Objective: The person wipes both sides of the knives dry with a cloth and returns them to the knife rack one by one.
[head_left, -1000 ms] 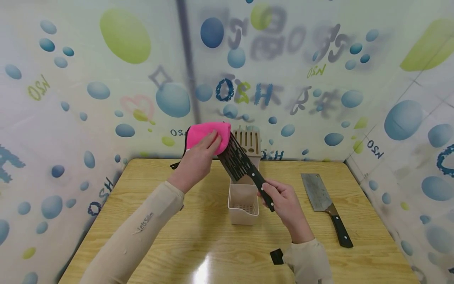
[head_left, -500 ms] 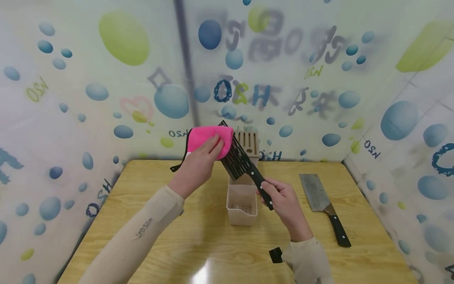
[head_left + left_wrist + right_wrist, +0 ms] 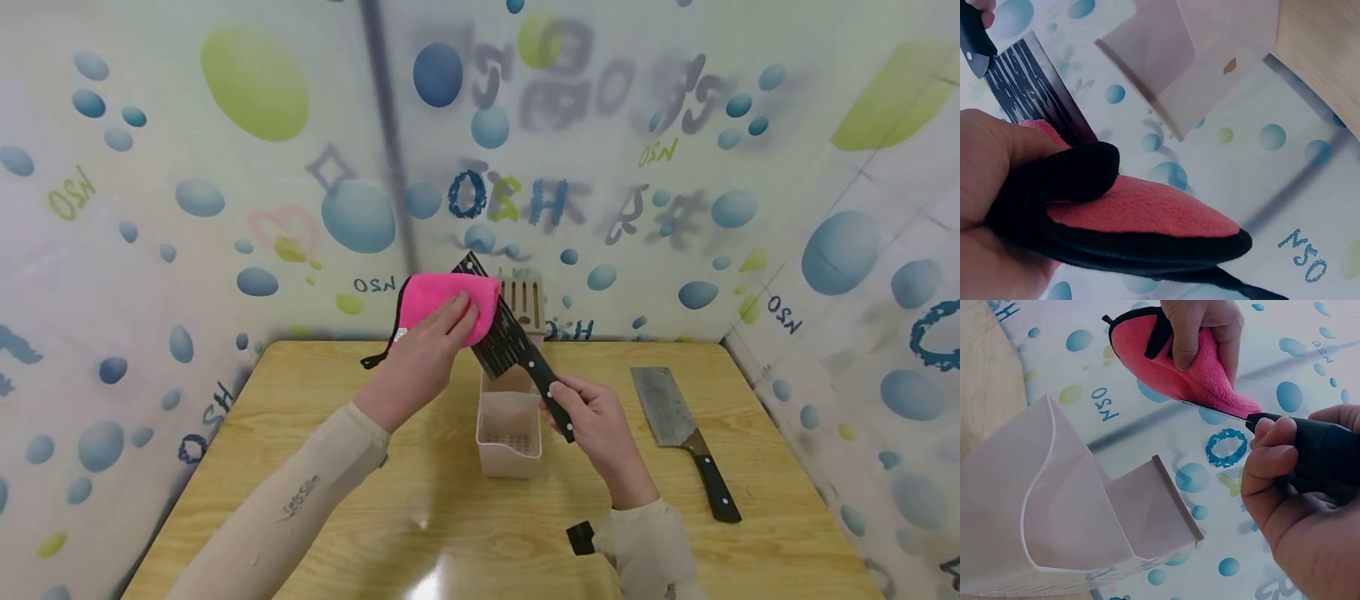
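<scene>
My right hand (image 3: 603, 421) grips the black riveted handle of a kitchen knife (image 3: 504, 348), held aslant above the table with its blade pointing up and left. Black streaks pattern the blade. My left hand (image 3: 420, 358) holds a folded pink cloth (image 3: 438, 298) with black edging against the blade's middle. The blade tip shows beyond the cloth in the head view. In the left wrist view the cloth (image 3: 1160, 209) is folded over between thumb and fingers. The right wrist view shows the cloth (image 3: 1147, 353) lying along the blade, near the handle (image 3: 1325, 444).
A cleaver (image 3: 663, 404) with a black handle lies on the wooden table (image 3: 337, 517) at the right. Behind and below the held knife stands a pale knife holder (image 3: 508, 462) with a slotted brown top (image 3: 527, 302). Patterned walls surround the table.
My left hand has slid the cloth down the blade toward the handle, and more of the tip shows. My right hand keeps its grip, almost still.
</scene>
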Motion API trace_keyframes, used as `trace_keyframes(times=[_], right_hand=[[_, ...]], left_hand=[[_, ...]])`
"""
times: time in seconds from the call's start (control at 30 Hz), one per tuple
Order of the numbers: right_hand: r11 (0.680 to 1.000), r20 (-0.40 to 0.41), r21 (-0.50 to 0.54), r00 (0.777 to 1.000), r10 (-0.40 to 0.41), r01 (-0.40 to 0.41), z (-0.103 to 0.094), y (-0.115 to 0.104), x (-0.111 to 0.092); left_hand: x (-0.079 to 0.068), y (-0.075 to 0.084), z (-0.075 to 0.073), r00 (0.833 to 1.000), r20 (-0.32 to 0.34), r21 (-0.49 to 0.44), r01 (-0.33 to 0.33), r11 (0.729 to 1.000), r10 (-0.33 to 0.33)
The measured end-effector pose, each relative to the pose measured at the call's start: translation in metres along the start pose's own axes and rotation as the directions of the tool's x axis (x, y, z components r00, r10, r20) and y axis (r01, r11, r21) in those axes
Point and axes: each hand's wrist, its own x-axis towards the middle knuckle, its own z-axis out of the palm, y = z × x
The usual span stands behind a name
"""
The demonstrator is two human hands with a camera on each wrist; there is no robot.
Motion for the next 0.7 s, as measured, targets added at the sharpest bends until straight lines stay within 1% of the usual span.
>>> trace_keyframes(times=[0.27, 0.57, 0.7], right_hand=[[1.000, -0.006, -0.004, 1.000, -0.014, 0.014, 0.002, 0.002, 0.002], [1.000, -0.017, -0.012, 1.000, -0.020, 0.019, 0.002, 0.003, 0.004], [0.999, -0.019, -0.021, 0.999, -0.034, 0.033, 0.001, 0.004, 0.005]], left_hand=[[-0.003, 0.004, 0.001, 0.999, -0.018, 0.023, -0.040, 0.999, 0.041], [-0.004, 0.009, 0.003, 0.998, -0.004, 0.032, -0.070, 0.997, 0.070], [-0.004, 0.011, 0.004, 0.996, -0.013, 0.048, -0.083, 0.995, 0.084]])
